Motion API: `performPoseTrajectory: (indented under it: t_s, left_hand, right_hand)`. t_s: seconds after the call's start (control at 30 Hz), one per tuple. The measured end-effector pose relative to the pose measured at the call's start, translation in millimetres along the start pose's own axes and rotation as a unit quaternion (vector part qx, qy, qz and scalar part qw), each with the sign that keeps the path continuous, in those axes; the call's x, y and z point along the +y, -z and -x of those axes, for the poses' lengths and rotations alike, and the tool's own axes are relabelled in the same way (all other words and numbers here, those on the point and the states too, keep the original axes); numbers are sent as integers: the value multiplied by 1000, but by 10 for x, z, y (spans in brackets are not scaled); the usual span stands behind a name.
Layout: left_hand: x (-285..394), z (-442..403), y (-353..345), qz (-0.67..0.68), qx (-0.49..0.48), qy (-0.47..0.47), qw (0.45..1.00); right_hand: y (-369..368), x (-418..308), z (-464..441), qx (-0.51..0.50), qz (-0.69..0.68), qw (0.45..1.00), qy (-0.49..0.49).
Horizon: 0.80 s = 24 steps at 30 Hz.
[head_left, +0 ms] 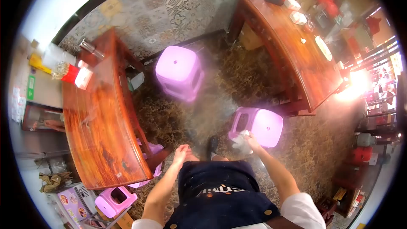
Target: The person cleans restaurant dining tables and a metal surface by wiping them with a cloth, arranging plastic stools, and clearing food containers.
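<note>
My right hand (252,141) grips a crumpled white cloth (242,144), which hangs from the fingers. Beside that hand a pink plastic stool (265,127) stands on the floor at the right. I cannot tell whether the cloth touches it. My left hand (181,152) is held low in front of the dark apron (216,178), its fingers curled together and nothing visible in them. It is near the corner of the left wooden table (101,140). Farther ahead, a second pink stool (177,70) stands near the tiled wall.
Another wooden table (292,51), with tissue packs and small items on it, stands at the right. A red chopstick holder (70,73) sits at the left table's far end. One more pink stool (114,201) is at lower left. Brown patterned floor (203,118) lies between the tables.
</note>
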State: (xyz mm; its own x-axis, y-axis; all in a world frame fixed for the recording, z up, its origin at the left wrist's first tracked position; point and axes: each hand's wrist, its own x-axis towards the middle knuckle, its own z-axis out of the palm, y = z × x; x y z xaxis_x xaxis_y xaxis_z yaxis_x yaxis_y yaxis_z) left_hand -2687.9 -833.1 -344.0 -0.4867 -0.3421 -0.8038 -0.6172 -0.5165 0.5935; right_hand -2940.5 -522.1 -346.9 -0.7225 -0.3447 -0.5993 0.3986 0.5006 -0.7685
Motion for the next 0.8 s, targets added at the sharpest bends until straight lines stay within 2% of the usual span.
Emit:
performPoseTrajectory:
  t_s: [0.1, 0.17, 0.23, 0.27, 0.3, 0.37, 0.4, 0.43, 0.47, 0.5, 0.53, 0.57, 0.6, 0.63, 0.67, 0.7, 0.73, 0.77, 0.8]
  left_hand:
    - [229, -344, -178, -56, -18, 9, 998]
    - [368, -488, -223, -117, -14, -1, 993]
    - [331, -750, -141, -138, -29, -12, 990]
    - [326, -868, -104, -154, -17, -3, 988]
    - [318, -973, -63, -170, -7, 5, 985]
    - [264, -1188, 74, -190, 26, 37, 981]
    - [295, -1239, 61, -188, 33, 57, 980]
    - [360, -1273, 146, -179, 54, 78, 979]
    - [416, -1304, 198, -167, 43, 78, 982]
    - [430, -1378, 259, -163, 48, 76, 983]
    - [568, -1416, 321, -151, 38, 71, 985]
    - [692, -1515, 348, -159, 78, 86, 980]
    - [731, -1701, 410, -152, 107, 77, 980]
    - [724, -1959, 491, -180, 137, 58, 972]
    - [535, -2384, 619, -192, 169, 25, 966]
    - [381, -2718, 708, -207, 199, -6, 958]
    - [432, -2910, 717, -195, 216, -12, 957]
    - [597, -3185, 714, -185, 235, -19, 954]
    - [1029, -3235, 641, -170, 246, 20, 954]
  right_hand:
    - [391, 277, -42, 54, -132, 989, -27]
    - [774, -174, -179, 228, -92, 967, -64]
    - [1419, -625, -445, 236, -103, 944, 205]
    - [1624, -1021, -480, 289, -106, 922, 234]
    - [1892, -1276, -569, 350, -37, 891, 288]
    - [2459, -1710, -789, 470, 65, 845, 248]
    - [2860, -1805, -976, 496, 120, 836, 200]
    - [3372, -1691, -1236, 473, 141, 842, 218]
    - [3577, -1824, -1349, 447, 216, 826, 266]
    - [3823, -1818, -1620, 446, 265, 819, 245]
    - [4018, -1796, -1936, 433, 436, 727, 306]
    - [3602, -2118, -2014, 457, 356, 801, 153]
    - [3782, -1744, -2706, 447, 479, 734, 177]
    - [3051, -2239, -2671, 332, 394, 838, 180]
    - [2537, -2257, -3010, 301, 412, 818, 267]
    - [1881, -2561, -3138, 193, 419, 857, 229]
    - [1180, -2853, -3290, 92, 392, 903, 151]
    - [641, -2817, -3658, 0, 337, 926, 169]
    - [94, -2799, -4058, -52, 363, 912, 184]
